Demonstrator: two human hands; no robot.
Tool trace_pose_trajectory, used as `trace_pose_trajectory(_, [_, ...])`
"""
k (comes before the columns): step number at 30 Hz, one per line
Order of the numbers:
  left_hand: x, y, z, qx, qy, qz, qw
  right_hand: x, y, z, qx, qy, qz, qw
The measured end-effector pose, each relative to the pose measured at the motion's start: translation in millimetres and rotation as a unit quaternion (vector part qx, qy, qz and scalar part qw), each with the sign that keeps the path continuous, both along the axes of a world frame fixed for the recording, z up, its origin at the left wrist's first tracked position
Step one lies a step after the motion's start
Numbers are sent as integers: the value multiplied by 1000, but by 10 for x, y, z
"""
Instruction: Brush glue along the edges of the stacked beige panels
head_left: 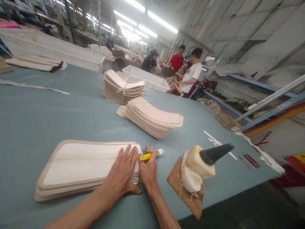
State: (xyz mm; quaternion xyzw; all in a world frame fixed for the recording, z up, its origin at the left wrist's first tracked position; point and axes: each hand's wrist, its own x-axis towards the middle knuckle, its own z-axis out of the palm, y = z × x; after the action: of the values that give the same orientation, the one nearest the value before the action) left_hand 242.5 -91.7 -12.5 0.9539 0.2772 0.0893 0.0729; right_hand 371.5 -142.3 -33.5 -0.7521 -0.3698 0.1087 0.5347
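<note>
My left hand (123,170) lies spread on the right end of a stack of flat panels (78,163), white on top with beige borders. Beside that end, my right hand (148,167) is closed around a yellow-handled brush (145,156), whose pale bristles point right. Its fingers touch or nearly touch the stack's right edge. To the right, a cream-coloured container (196,165) with a black cone-shaped piece (215,154) rests on a brown board (176,173) smeared with residue.
Behind are a stack of curved beige pieces (152,117) and a tied bundle (122,87). White strips (220,144), red tools (252,160) and a small carton (227,121) lie on the right. Several people are beyond a white bin (146,78).
</note>
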Motion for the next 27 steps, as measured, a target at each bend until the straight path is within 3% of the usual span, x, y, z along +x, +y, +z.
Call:
trace_pose_trajectory(14, [-24, -26, 150, -44, 29, -8, 999, -27, 71, 225, -70, -51, -6, 996])
trace_pose_trajectory(20, [-76, -60, 241, -36, 32, -17, 999, 19, 112, 119, -118, -140, -5, 983])
trace_pose_trajectory(27, [-105, -81, 248, -8, 29, -30, 999, 69, 75, -9, -140, -265, -5, 954])
